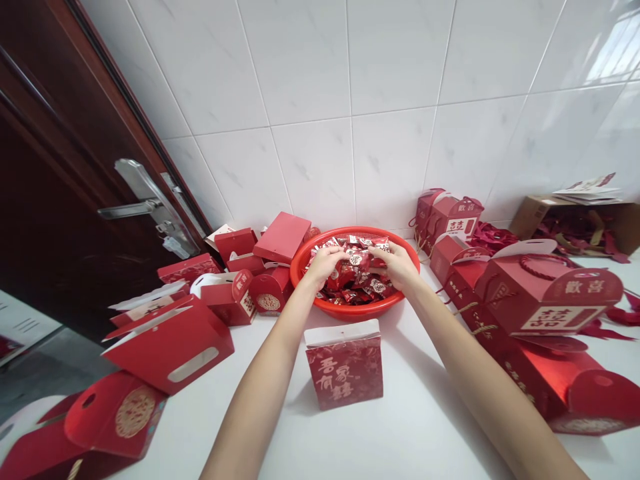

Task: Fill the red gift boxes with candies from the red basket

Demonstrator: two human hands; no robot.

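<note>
A red oval plastic basket (357,311) stands against the tiled wall, with many red-and-white wrapped candies (377,287) in it. Both my hands are over the basket. My left hand (327,263) is closed, its fingertips pinching a wrapped candy (357,259) from the left. From the other side, my right hand (398,268) has its thumb and fingers closed on wrapped candy too; whether it is the same packet I cannot tell. In front of the basket a small dark-red paper gift box (345,373) with light lettering stands upright, its white top flaps raised.
Red gift boxes (170,347) crowd the left side of the white table (320,447). More handled boxes (550,293) are stacked on the right, near red ribbons (493,237) and a cardboard carton (620,223). A dark door (55,167) with a metal handle is at left.
</note>
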